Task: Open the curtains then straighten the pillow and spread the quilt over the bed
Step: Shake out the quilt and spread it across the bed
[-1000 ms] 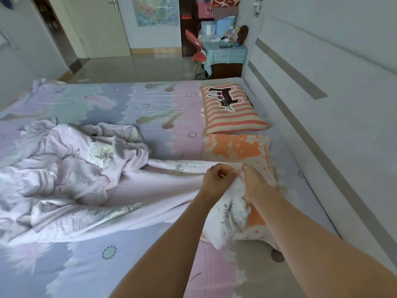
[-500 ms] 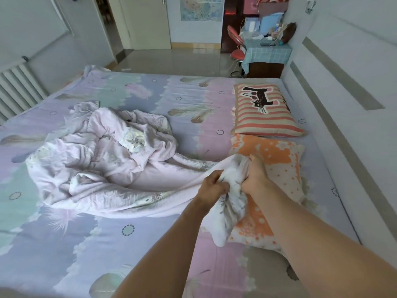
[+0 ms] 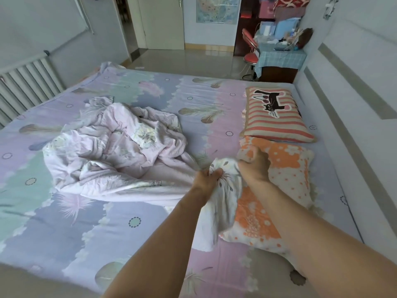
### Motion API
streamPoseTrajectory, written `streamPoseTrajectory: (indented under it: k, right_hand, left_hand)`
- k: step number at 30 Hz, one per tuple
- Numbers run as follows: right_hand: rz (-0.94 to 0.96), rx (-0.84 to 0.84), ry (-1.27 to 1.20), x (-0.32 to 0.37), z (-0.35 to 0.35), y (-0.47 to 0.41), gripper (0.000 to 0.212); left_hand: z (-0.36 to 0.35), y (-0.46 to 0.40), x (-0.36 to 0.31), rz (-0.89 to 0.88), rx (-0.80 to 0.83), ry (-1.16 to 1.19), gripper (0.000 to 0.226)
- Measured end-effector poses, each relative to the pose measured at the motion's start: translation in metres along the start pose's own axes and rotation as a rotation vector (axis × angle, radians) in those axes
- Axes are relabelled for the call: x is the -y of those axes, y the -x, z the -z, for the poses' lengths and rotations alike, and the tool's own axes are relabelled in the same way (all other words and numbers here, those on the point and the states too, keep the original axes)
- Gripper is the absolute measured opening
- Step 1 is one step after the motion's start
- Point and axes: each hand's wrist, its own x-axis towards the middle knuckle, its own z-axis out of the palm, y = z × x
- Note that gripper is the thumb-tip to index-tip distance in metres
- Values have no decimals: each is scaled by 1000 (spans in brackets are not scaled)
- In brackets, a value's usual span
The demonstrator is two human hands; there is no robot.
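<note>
From the head camera, the quilt (image 3: 116,155) lies in a crumpled heap on the bed (image 3: 64,222), and one corner of it is drawn out into a tight rope of cloth that ends between both hands. The left hand (image 3: 207,179) has its fingers curled round that corner, clenched on the fabric. The right hand (image 3: 254,167), just beside the left, is also curled into the same bunch of cloth; its grip is slightly blurred, but the fingers are closed over the fabric. Below the hands a loose flap of the quilt hangs down and lies over the near edge of the orange pillow (image 3: 285,175).

The quilt is pale lilac-pink on one face and white with a faint flower print on the other, deeply creased and folded on itself. Its bulk sits well apart from the orange pillow, toward the far side of the bed from it.

The orange pillow, patterned with white dots and blossoms, lies flat under the right forearm. A striped pillow (image 3: 277,117) with a black cat on it lies just beyond the orange pillow, their edges touching. Both are next to the white headboard (image 3: 354,117).
</note>
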Motion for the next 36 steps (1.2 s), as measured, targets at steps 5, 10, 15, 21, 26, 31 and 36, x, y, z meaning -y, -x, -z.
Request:
streamPoseTrajectory:
  k: [5,10,15,21,26,31,36]
  right_hand:
    - [691,297,536,15,-14,35,77]
    - [745,403,770,28,-35,51,100]
    - [650,343,818,34,-39,54,52]
    - [409,486,618,41,-27,51,18]
    - [324,621,362,46,-29,49,22]
    - [308,645,459,46,-21,45,11]
    - [296,619,925,32,-25,47,32]
  left_hand:
    - [17,12,-23,106,-6,124,22]
    - [33,33,-30,162,-12,146,25]
    - [49,40,-1,24,-229,362,18]
    - [62,40,64,511,-352,-37,43]
    - [52,52,56,740,-280,845,69]
    - [64,56,57,705,-407,975,48]
    - [79,46,57,367,-479,759,39]
